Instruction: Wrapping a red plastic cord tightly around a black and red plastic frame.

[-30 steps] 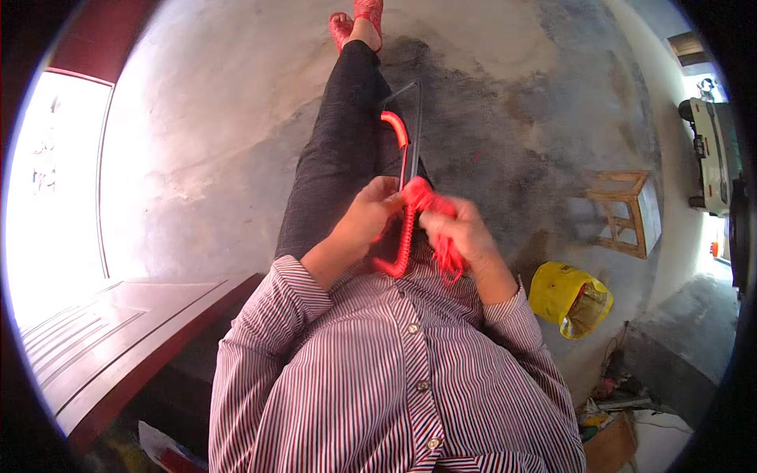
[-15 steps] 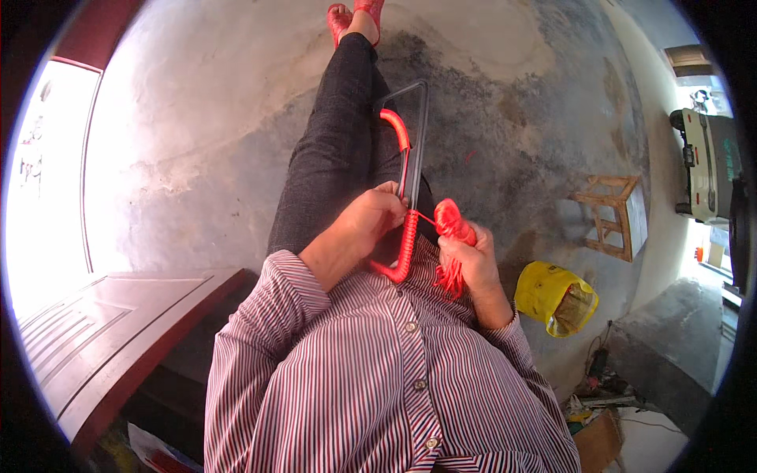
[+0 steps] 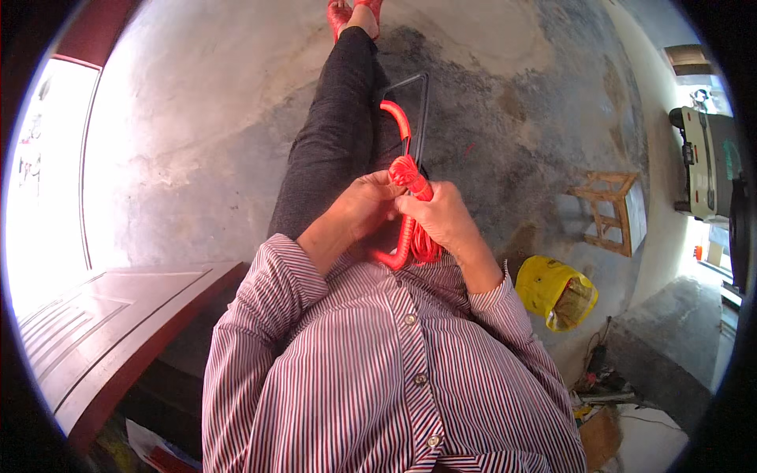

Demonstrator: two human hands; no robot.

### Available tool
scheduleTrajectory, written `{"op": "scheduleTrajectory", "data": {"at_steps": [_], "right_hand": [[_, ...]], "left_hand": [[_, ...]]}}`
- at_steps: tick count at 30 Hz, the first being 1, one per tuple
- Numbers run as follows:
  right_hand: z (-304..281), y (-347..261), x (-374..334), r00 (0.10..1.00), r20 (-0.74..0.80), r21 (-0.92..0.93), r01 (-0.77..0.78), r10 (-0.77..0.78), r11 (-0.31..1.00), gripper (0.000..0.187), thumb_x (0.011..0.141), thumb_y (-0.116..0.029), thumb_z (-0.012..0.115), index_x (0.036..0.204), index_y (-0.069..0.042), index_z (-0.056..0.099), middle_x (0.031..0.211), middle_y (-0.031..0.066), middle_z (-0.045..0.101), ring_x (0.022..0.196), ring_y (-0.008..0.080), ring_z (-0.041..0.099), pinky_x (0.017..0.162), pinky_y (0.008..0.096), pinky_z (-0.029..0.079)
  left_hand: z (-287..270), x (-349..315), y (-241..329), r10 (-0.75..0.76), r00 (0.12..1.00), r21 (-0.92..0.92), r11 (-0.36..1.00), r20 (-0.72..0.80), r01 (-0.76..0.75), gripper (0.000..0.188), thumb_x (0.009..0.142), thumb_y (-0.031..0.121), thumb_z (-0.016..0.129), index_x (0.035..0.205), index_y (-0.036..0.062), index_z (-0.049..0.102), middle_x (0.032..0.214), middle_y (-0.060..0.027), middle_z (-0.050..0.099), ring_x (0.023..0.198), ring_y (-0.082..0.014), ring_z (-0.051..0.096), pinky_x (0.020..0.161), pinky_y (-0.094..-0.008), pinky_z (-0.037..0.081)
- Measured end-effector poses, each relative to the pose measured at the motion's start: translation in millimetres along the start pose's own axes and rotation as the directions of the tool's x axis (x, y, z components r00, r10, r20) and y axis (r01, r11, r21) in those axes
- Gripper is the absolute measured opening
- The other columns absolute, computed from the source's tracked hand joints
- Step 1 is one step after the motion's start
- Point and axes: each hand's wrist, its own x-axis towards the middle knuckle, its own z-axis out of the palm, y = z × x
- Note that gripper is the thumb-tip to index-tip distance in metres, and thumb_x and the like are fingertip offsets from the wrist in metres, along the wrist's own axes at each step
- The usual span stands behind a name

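A dark, thin rectangular frame (image 3: 423, 110) rises from my lap over my legs. Attached to it is a curved handle-like piece (image 3: 397, 116), smooth red at its upper end. Its lower bend (image 3: 392, 258) is closely wound with red cord. My left hand (image 3: 364, 205) is closed with fingertips at the middle of this piece, partly hidden behind the bundle. My right hand (image 3: 443, 216) grips a bundle of red cord (image 3: 410, 176), its knobbed top against my left fingertips. Loose strands (image 3: 426, 246) hang below the right hand.
To the right are a yellow bag (image 3: 555, 292) and a small wooden stool (image 3: 609, 213) lying on its side on the stained concrete floor (image 3: 505, 158). A panelled wooden board (image 3: 118, 315) stands at lower left. Beyond the right-hand opening is a vehicle (image 3: 706, 165).
My right hand has moved left and slightly up with the cord bundle, now meeting my left hand across the frame. The left hand has barely moved.
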Motion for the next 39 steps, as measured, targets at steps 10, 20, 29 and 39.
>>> {"op": "scheduleTrajectory", "data": {"at_steps": [10, 20, 29, 39], "right_hand": [[-16, 8, -40, 0.998, -0.033, 0.045, 0.049, -0.048, 0.998, 0.033, 0.081, -0.03, 0.067, 0.096, -0.001, 0.063, 0.079, 0.0103, 0.065, 0.07, 0.0184, 0.063, 0.066, 0.0319, 0.048], [-23, -21, -64, 0.979, 0.045, 0.757, 0.095, -0.197, 0.647, 0.039, 0.096, -0.033, 0.053, 0.114, 0.001, 0.06, 0.104, 0.0064, 0.066, 0.093, 0.0127, 0.061, 0.084, 0.0268, 0.048], [-63, -12, -70, 0.928, 0.187, 0.823, 0.031, -0.322, 0.568, 0.049, 0.091, -0.034, 0.058, 0.117, 0.007, 0.052, 0.061, -0.0013, 0.043, 0.049, 0.0065, 0.035, 0.044, 0.0218, 0.025], [-59, 35, -8, 0.951, -0.004, -0.238, 0.299, -0.309, 0.924, 0.028, 0.078, -0.021, 0.07, 0.098, -0.002, 0.069, 0.081, 0.0104, 0.064, 0.069, 0.0241, 0.061, 0.063, 0.0329, 0.048]], "left_hand": [[7, -8, 8, 0.054, 0.986, 0.149, 0.988, -0.157, -0.031, 0.01, 0.094, 0.011, 0.054, 0.095, 0.0036, 0.061, 0.084, -0.0037, 0.064, 0.069, -0.0141, 0.062, 0.064, -0.0267, 0.053], [102, -56, 18, 0.559, 0.658, 0.83, -0.108, 0.506, -0.547, 0.027, 0.091, 0.015, 0.06, 0.113, 0.0001, 0.06, 0.097, -0.0033, 0.061, 0.089, -0.0134, 0.057, 0.083, -0.0263, 0.045], [81, -86, 100, 0.62, 0.783, 0.189, 0.776, -0.054, -0.601, 0.023, 0.096, 0.022, 0.053, 0.112, 0.0042, 0.052, 0.1, -0.0082, 0.058, 0.084, -0.0194, 0.06, 0.075, -0.0383, 0.053], [44, -72, 49, 0.232, 0.877, 0.874, -0.362, 0.42, -0.322, 0.024, 0.069, -0.006, 0.062, 0.092, 0.0019, 0.066, 0.091, -0.0096, 0.058, 0.087, -0.0278, 0.06, 0.076, -0.0344, 0.052]]}}
